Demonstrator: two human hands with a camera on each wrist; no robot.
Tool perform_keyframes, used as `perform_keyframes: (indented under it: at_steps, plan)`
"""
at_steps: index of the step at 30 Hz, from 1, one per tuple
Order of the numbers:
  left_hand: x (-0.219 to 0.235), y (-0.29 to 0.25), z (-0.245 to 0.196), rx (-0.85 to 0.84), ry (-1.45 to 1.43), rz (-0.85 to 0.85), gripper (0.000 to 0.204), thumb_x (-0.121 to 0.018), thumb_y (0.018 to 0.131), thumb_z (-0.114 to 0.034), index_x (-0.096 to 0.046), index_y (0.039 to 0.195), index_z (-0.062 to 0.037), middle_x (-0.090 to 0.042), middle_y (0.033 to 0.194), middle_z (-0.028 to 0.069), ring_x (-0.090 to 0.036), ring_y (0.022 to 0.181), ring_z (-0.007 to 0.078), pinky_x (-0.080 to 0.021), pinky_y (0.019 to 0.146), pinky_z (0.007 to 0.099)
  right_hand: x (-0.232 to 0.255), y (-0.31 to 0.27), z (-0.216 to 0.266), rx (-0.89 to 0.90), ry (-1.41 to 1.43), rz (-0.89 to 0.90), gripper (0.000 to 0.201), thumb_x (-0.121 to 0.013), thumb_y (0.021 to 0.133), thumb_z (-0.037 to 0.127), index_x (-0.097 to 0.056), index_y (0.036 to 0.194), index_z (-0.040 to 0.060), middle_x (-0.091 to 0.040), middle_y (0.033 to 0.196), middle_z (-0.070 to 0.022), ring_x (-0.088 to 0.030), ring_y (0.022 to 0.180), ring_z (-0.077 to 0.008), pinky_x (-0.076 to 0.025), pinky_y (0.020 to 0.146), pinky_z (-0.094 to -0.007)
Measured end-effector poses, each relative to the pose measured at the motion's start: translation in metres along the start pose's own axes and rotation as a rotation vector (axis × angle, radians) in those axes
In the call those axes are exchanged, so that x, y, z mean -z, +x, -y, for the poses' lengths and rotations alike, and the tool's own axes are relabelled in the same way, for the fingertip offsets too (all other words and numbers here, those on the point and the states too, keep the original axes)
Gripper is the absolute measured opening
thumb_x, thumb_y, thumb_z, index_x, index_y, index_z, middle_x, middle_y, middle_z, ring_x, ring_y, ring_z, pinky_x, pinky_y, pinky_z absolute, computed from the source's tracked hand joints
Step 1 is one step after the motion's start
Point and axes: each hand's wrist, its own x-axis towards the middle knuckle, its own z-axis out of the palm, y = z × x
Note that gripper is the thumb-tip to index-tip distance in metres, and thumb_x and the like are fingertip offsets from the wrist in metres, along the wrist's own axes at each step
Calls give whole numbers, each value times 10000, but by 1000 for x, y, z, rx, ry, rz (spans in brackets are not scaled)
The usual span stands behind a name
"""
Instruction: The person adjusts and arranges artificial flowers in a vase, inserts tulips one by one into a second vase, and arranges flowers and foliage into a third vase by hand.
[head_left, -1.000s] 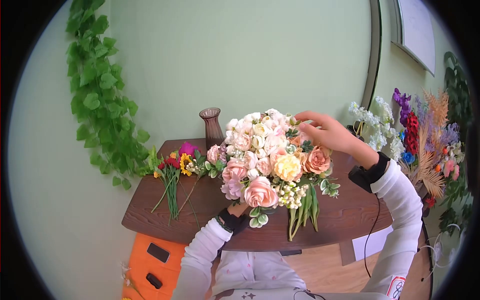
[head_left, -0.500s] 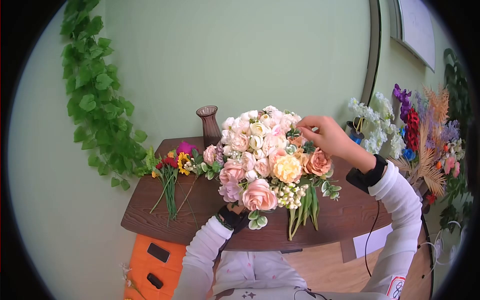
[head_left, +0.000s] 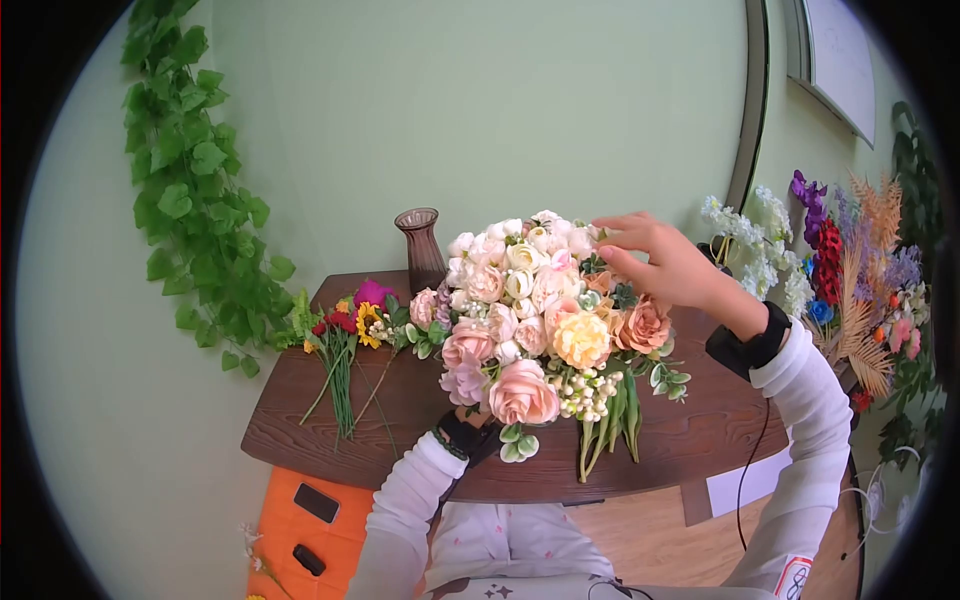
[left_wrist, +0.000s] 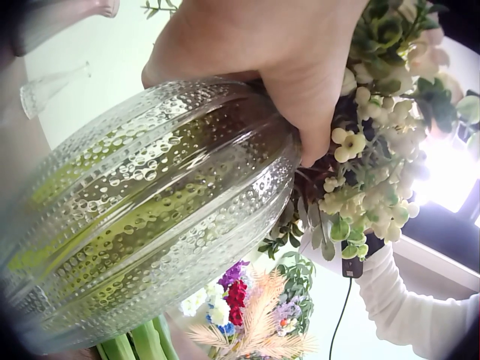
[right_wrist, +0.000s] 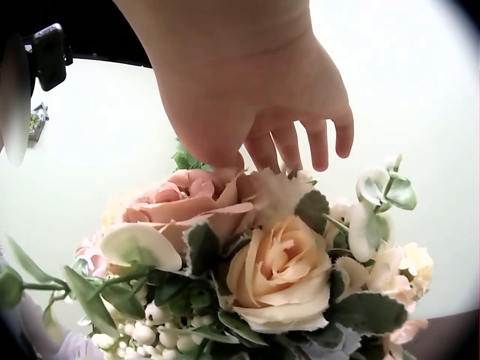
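A full bouquet (head_left: 530,310) of white, pink, peach and yellow flowers stands in a ribbed, dimpled clear glass vase (left_wrist: 157,202). In the left wrist view my left hand (left_wrist: 262,45) grips the vase near its neck, thumb curled along the rim; in the head view the flowers mostly cover this hand. My right hand (head_left: 655,262) is at the bouquet's upper right side with fingers extended. The right wrist view shows its fingers spread just above a dusty-pink rose (right_wrist: 191,206), with a peach rose (right_wrist: 277,274) below.
On the dark wooden table (head_left: 700,430), small flowers with green stems (head_left: 342,390) lie left and thick green stems (head_left: 610,425) lie in front. A brown glass vase (head_left: 420,250) stands behind. More flowers (head_left: 840,270) are at the right; a green vine (head_left: 190,190) hangs left.
My right hand was over the flowers, brought its fingertips together at the bouquet half a second ago, and now has them spread again. The left hand stays low by the bouquet.
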Motion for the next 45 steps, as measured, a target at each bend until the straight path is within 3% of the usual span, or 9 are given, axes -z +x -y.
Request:
perform_keyframes:
  at_steps: [4, 9, 12, 15, 33, 37, 40, 43, 45]
  plan:
    - [0, 1, 2, 4, 3, 10, 449, -575, 783, -122, -396, 1175, 0, -500, 1140, 141, -518, 991, 248, -412, 857, 322, 8, 20, 5, 95, 153, -75, 221, -549, 825, 213, -637, 889, 21, -612, 874, -112, -563, 791, -258, -441, 734, -335]
    - [3, -1, 4, 18, 11, 24, 442, -574, 783, -122, -402, 1172, -1, -504, 1137, 141, -520, 989, 249, -413, 855, 322, 6, 43, 18, -77, 241, 366, 203, -611, 773, 216, -651, 882, 50, -625, 812, -92, -585, 723, -190, -463, 639, -314]
    - [5, -1, 5, 20, 17, 37, 438, -574, 783, -122, -405, 1169, -2, -506, 1135, 140, -522, 987, 249, -414, 855, 323, 1, 52, 17, -205, 258, 441, 143, -626, 777, 166, -634, 824, 31, -582, 782, -85, -564, 720, -165, -449, 626, -286]
    - [7, 0, 7, 19, 21, 46, 434, -573, 783, -122, -409, 1167, -3, -508, 1133, 140, -523, 986, 250, -414, 854, 323, 4, 57, 18, -143, 240, 525, 160, -635, 771, 169, -625, 813, 16, -563, 783, -88, -553, 705, -166, -447, 615, -287]
    - [14, 4, 6, 27, 50, 73, 412, -569, 783, -120, -430, 1154, -8, -520, 1122, 138, -531, 978, 254, -417, 849, 325, -4, 47, 22, -320, 233, 320, 68, -616, 746, 60, -581, 755, 3, -555, 711, -93, -536, 630, -209, -429, 590, -315]
    - [14, 3, 6, 33, 56, 84, 407, -568, 783, -120, -434, 1151, -9, -523, 1119, 137, -532, 976, 255, -418, 848, 326, -5, 45, 23, -253, 188, 306, 89, -603, 769, 74, -568, 777, -8, -572, 702, -76, -551, 632, -191, -443, 594, -301]
    - [15, 2, 6, 42, 57, 88, 403, -568, 783, -120, -438, 1149, -10, -525, 1117, 137, -534, 974, 255, -418, 847, 326, -1, 46, 24, -300, 346, 279, 163, -560, 828, 155, -581, 870, -2, -600, 802, -85, -574, 749, -190, -458, 684, -310]
    - [13, 1, 5, 46, 56, 87, 399, -567, 783, -120, -441, 1147, -11, -527, 1115, 137, -535, 973, 256, -419, 846, 326, 5, 39, 28, -145, 231, 211, 293, -495, 879, 256, -559, 1046, 24, -577, 1002, -118, -544, 937, -207, -433, 815, -326]
    - [14, 2, 4, 46, 57, 83, 397, -566, 783, -119, -443, 1145, -12, -529, 1114, 136, -536, 972, 256, -419, 846, 326, 5, 32, 32, -124, 250, 294, 406, -441, 897, 338, -485, 1201, 71, -452, 1218, -174, -430, 1129, -265, -347, 935, -365]
